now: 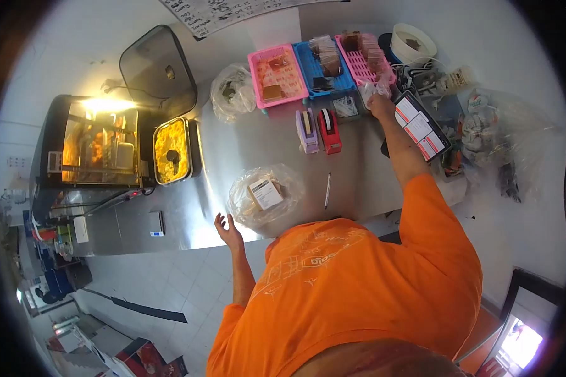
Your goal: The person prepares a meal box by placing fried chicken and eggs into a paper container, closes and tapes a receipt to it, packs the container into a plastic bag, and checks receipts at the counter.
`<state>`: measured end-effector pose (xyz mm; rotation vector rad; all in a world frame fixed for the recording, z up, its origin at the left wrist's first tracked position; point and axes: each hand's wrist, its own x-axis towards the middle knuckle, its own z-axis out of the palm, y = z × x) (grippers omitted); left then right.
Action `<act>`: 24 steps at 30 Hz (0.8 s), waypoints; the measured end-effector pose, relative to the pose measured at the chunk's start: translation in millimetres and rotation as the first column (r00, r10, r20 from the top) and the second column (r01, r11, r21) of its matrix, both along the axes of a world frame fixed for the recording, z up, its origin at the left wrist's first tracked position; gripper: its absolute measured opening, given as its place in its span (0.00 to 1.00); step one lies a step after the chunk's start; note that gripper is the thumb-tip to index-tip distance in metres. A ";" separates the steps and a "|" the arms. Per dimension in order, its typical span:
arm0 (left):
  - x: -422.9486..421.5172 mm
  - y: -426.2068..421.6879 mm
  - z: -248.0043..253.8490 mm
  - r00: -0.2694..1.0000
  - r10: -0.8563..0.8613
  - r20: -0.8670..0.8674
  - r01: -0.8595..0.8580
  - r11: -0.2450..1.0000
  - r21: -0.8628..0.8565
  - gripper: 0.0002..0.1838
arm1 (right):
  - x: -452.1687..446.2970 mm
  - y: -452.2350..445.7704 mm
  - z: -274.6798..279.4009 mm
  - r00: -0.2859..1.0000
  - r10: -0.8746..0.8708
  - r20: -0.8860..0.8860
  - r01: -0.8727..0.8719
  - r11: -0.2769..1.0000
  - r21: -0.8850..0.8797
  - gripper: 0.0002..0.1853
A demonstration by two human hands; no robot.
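My left hand [229,232] is raised at the table's front edge with its fingers apart, holding nothing. Just beyond it lies a clear plastic bag [242,200] with a white-labelled packet [266,193] in or on it. My right hand [381,107] reaches to the back right, its fingers closed on a clear plastic piece [372,92] at the front of the right pink basket [360,68]. Small clear packets stand in that basket. A dark-framed tablet [423,127] stands beside my right forearm.
Red [330,132] and purple [307,132] tape dispensers stand mid-table, a pen [327,190] nearer. Behind are a blue basket [341,83] and another pink basket [289,94]. At left are a yellow food tray [172,151], a lit display case [100,147] and a small scale [156,224].
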<state>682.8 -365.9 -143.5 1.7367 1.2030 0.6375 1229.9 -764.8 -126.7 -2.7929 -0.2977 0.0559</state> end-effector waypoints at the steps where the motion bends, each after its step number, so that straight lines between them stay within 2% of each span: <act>1: -1.3 -0.6 4.9 1.000 -0.001 0.022 0.001 1.000 -0.009 0.28 | -2.6 5.1 5.9 0.998 -0.059 0.020 0.059 0.998 0.003 0.09; 2: -3.5 0.3 9.3 1.000 0.004 0.014 -0.004 1.000 0.000 0.28 | -6.5 9.5 11.3 0.992 -0.118 0.037 0.118 0.993 0.008 0.08; 3: -4.6 1.5 15.5 1.000 0.008 0.007 -0.008 1.000 0.010 0.28 | -16.4 16.7 28.6 0.974 -0.173 0.145 0.159 0.982 0.099 0.09; 6: -4.7 -0.3 37.7 0.999 0.022 -0.045 -0.017 0.992 0.124 0.26 | -5.0 17.4 30.6 0.814 -0.254 0.522 -0.043 0.870 0.491 0.11; 7: -1.3 -3.7 47.9 0.999 0.024 -0.040 -0.017 0.984 0.180 0.26 | -21.4 25.2 50.2 0.916 -0.302 0.264 0.010 0.675 0.737 0.14; 8: 3.0 -7.4 58.9 0.999 0.026 -0.035 -0.017 0.972 0.236 0.26 | -40.0 34.3 69.0 0.954 -0.291 0.074 0.078 0.479 0.874 0.14; 10: 26.5 -17.3 89.8 0.995 -0.065 0.070 0.052 0.984 0.173 0.21 | -77.2 51.4 92.1 0.952 -0.124 -0.281 0.289 0.045 0.956 0.15; 11: 40.7 -21.8 101.0 0.967 -0.162 0.195 0.164 0.986 0.002 0.19 | -102.6 59.0 94.5 0.954 0.095 -0.285 0.290 -0.040 0.956 0.13; 12: 55.2 -28.3 91.7 0.918 -0.224 0.326 0.279 0.951 -0.133 0.20 | -132.4 68.2 95.3 0.913 0.314 -0.262 0.312 -0.123 0.942 0.11; 13: 72.0 -35.4 106.0 0.835 -0.413 0.364 0.499 0.846 -0.186 0.21 | -171.0 88.1 107.5 0.876 0.409 -0.257 0.335 -0.130 0.933 0.08; 14: 87.4 -42.6 112.5 0.742 -0.524 0.419 0.663 0.669 -0.337 0.25 | -210.6 109.7 118.3 0.826 0.503 -0.254 0.364 -0.134 0.922 0.05; 15: 101.4 -55.1 115.8 0.682 -0.476 0.555 0.727 0.527 -0.441 0.29 | -242.1 123.8 112.1 0.770 0.576 -0.274 0.343 -0.012 0.939 0.04; 16: 114.4 -61.4 112.9 0.685 -0.319 0.655 0.727 0.362 -0.584 0.30 | -268.4 135.7 105.7 0.708 0.640 -0.298 0.305 0.104 0.947 0.02; 17: 124.8 -66.2 122.6 0.719 -0.162 0.676 0.692 0.255 -0.675 0.29 | -289.6 145.8 106.5 0.659 0.692 -0.295 0.185 0.231 0.955 0.01; 18: 132.4 -64.5 117.1 0.709 -0.198 0.677 0.702 0.293 -0.650 0.28 | -306.5 154.1 108.2 0.607 0.737 -0.296 0.047 0.339 0.940 0.03; 20: 142.0 -56.3 104.5 0.682 -0.278 0.676 0.727 0.352 -0.589 0.26 | -329.5 167.4 107.8 0.575 0.712 -0.403 0.265 0.304 0.915 0.07; 21: 137.7 -50.0 101.8 0.709 -0.224 0.669 0.696 0.372 -0.614 0.24 | -336.9 170.9 107.2 0.556 0.696 -0.455 0.371 0.282 0.885 0.10; 24: 122.2 -28.3 102.5 0.763 -0.095 0.639 0.610 0.433 -0.664 0.19 | -340.1 174.9 100.1 0.617 0.632 -0.469 0.371 0.292 0.882 0.12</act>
